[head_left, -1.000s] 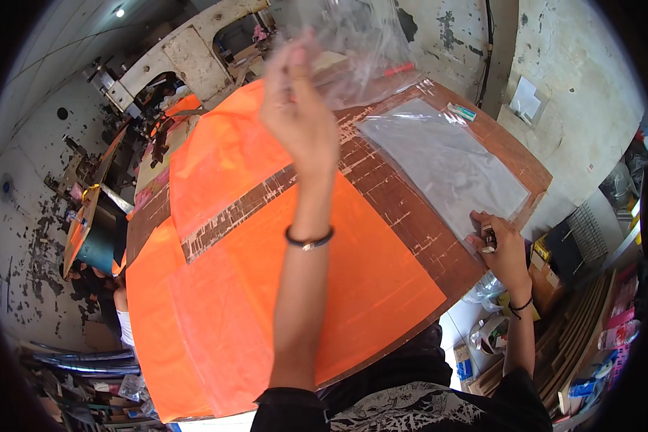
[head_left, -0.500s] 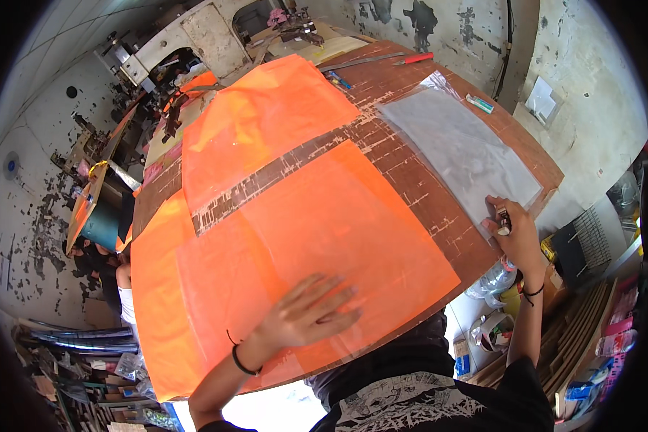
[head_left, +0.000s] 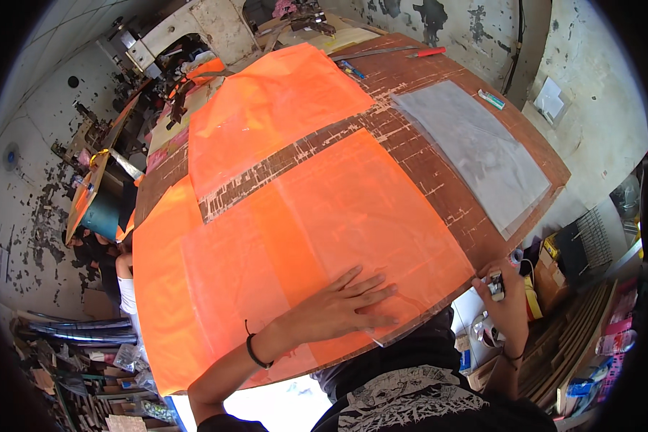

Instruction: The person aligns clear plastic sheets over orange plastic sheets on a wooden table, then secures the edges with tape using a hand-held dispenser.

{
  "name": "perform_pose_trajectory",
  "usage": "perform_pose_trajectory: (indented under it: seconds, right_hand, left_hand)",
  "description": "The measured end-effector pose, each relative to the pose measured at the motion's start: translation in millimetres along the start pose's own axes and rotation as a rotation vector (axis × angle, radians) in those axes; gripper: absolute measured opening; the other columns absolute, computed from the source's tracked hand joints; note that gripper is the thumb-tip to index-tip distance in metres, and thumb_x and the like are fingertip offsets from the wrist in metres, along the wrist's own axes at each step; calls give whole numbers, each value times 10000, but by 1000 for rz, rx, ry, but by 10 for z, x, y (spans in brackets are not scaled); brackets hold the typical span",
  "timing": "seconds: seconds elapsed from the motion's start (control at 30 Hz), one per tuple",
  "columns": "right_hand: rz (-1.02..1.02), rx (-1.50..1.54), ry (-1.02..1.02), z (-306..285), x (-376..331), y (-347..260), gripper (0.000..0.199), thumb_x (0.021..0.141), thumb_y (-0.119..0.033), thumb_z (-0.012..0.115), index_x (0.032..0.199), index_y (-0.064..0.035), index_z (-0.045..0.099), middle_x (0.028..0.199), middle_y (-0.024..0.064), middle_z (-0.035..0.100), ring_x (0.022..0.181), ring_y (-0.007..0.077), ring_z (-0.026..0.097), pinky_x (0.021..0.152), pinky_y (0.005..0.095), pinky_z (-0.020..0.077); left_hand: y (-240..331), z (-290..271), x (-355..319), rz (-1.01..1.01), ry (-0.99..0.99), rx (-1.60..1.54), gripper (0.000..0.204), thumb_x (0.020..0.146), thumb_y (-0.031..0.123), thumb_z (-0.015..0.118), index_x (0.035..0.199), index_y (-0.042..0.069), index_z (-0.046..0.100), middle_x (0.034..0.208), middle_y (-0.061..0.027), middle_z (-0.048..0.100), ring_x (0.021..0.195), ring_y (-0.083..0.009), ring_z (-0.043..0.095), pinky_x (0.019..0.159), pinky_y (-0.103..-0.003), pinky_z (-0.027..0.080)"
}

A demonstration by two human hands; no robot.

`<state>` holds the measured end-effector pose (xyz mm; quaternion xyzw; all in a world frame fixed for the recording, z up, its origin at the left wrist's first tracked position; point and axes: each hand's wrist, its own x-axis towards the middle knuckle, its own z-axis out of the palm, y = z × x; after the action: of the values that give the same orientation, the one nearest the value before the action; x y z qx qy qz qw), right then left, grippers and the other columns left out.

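My left hand (head_left: 347, 308) lies flat with its fingers spread on a clear plastic sheet (head_left: 389, 223). Under that sheet is bright orange fabric (head_left: 162, 273), with a stronger orange band where the plastic leaves a gap. At the table's near right corner my right hand (head_left: 507, 302) is closed round a small dark-and-pale object (head_left: 495, 285), too small to name. Its fingers are close to the sheet's lower right corner. A second piece of orange fabric (head_left: 273, 108) lies farther back. To the right rests a stack of translucent grey plastic sheets (head_left: 475, 151).
The brown worktop (head_left: 439, 187) is scratched and worn. Toward its far edge lie a red-handled tool (head_left: 430, 52), pens (head_left: 351, 69) and a small green-and-white box (head_left: 492, 99). Beyond stands a sewing machine (head_left: 194, 36). Another person (head_left: 101, 255) is at far left.
My right hand has drawn back from the grey plastic sheets to the table's near corner, still holding the small object. The left hand has slid slightly right and settled flat on the plastic.
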<state>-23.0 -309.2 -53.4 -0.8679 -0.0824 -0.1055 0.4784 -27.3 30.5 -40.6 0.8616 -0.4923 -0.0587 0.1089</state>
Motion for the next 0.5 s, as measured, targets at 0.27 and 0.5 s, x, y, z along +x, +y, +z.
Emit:
perform_pose_trajectory:
  seconds: [0.27,0.5]
  right_hand:
    - [263,230,34,150,-303,210,209,891,-108,677,798,-11,518,705,38,591,659,106,596,611,253,461]
    - [364,452,17,220,-198,61,249,863,-72,711,809,-30,471,686,40,593,592,118,636,522,228,488]
  left_hand:
    - [-210,-189,-52,-98,211,-250,681,800,528,672,1364,181,515,1521,-107,347,1390,-338,337,1158,-515,225]
    - [-745,-225,-19,-663,164,72,850,885,609,522,1476,36,311,1549,-266,170,1447,-422,129,1175,-525,103]
